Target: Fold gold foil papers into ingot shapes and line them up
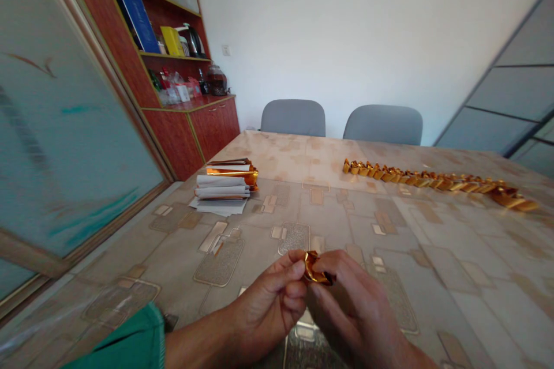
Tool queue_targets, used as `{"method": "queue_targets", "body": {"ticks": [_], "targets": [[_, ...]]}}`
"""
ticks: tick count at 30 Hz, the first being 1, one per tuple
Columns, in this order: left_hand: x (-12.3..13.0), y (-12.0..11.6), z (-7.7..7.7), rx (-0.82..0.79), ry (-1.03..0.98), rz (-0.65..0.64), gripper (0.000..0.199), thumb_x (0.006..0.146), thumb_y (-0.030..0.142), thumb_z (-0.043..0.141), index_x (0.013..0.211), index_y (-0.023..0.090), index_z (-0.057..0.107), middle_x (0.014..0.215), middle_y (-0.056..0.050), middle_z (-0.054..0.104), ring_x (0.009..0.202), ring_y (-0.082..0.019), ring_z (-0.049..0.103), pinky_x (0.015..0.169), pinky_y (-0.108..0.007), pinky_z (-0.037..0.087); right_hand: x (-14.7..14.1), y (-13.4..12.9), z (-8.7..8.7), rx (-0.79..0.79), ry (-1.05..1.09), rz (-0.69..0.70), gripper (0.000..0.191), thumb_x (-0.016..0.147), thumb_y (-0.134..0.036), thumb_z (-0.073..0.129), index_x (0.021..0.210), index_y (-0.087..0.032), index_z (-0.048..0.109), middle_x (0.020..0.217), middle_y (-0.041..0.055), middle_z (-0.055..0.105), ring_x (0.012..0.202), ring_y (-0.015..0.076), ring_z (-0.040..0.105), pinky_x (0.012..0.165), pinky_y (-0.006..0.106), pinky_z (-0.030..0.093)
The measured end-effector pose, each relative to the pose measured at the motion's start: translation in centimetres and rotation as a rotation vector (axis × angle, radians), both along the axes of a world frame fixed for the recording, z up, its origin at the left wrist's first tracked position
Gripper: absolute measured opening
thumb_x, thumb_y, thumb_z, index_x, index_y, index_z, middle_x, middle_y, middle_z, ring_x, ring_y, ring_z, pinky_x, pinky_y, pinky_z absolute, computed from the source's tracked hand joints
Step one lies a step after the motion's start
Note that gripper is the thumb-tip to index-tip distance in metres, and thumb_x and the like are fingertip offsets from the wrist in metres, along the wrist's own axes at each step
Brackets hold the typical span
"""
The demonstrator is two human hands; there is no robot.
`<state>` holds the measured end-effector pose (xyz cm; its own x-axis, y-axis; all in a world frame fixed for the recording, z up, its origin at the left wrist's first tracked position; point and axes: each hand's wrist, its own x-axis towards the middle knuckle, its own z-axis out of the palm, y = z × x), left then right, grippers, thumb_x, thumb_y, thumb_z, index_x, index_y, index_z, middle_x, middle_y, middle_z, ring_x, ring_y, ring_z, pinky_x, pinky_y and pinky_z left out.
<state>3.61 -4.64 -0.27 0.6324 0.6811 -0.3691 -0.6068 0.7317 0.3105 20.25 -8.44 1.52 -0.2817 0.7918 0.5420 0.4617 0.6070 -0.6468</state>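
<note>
A small folded piece of shiny gold foil paper (315, 270) is held above the table between both hands. My left hand (273, 294) pinches its left edge between thumb and fingers. From the other side, my right hand (357, 300) grips it, with the index finger at its inner fold and the thumb below. A stack of folded white and gold paper sheets (225, 187) lies at the table's left. Along the back right stretches a long row of folded gold foil pieces (424, 179).
The table (259, 230) has a patterned cover. Two grey chairs (293, 117) stand behind its far edge. At the left back is a red-brown shelf cabinet (173, 132) holding bottles, a kettle and folders. A glass door (64, 127) is at the left.
</note>
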Motion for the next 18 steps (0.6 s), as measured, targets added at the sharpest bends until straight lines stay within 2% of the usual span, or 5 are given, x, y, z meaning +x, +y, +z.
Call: {"method": "queue_targets", "body": {"ticks": [5,8,10,13,18], "targets": [[0.0,0.0,0.0,0.180,0.161,0.000,0.042,0.070,0.027,0.091,0.103,0.014,0.068,0.085,-0.002,0.069,0.058,-0.006,0.060,0.053,-0.016,0.045,0.9,0.4,0.4,0.015,0.001,-0.091,0.015,0.097,-0.016,0.051,0.105,-0.025,0.060,0.094,0.0029,0.069,0.085,0.0167,0.067,0.073,0.028,0.055],[-0.3,-0.1,0.0,0.270,0.233,-0.021,0.042,0.074,0.027,0.088,0.108,0.016,0.066,0.095,-0.004,0.070,0.061,-0.008,0.059,0.056,-0.019,0.044,3.8,1.9,0.4,0.013,-0.080,-0.246,0.012,0.096,-0.023,0.051,0.101,-0.024,0.062,0.091,0.0041,0.071,0.080,0.0190,0.068,0.070,0.030,0.055],[-0.4,-0.2,-0.2,0.306,0.268,-0.033,0.040,0.074,0.024,0.086,0.108,0.016,0.066,0.096,-0.004,0.069,0.062,-0.008,0.058,0.058,-0.021,0.043,7.3,3.3,0.2,-0.021,-0.198,-0.397,0.015,0.097,-0.029,0.049,0.102,-0.024,0.063,0.093,0.0057,0.072,0.077,0.0198,0.069,0.070,0.032,0.055],[-0.5,-0.3,-0.5,0.320,0.307,-0.053,0.039,0.073,0.022,0.086,0.107,0.016,0.066,0.094,-0.004,0.069,0.062,-0.008,0.057,0.059,-0.022,0.042,14.9,5.0,0.0,-0.069,-0.414,-0.621,0.023,0.092,-0.041,0.050,0.099,-0.024,0.063,0.095,0.0065,0.074,0.074,0.0214,0.069,0.070,0.032,0.055],[-0.5,-0.3,-0.6,0.316,0.361,-0.069,0.036,0.073,0.022,0.085,0.104,0.016,0.068,0.091,-0.003,0.067,0.062,-0.008,0.053,0.061,-0.022,0.041,28.0,4.5,0.1,-0.174,-0.547,-0.981,0.025,0.086,-0.046,0.054,0.086,-0.023,0.064,0.085,0.0138,0.075,0.065,0.0307,0.068,0.055,0.036,0.045]]}}
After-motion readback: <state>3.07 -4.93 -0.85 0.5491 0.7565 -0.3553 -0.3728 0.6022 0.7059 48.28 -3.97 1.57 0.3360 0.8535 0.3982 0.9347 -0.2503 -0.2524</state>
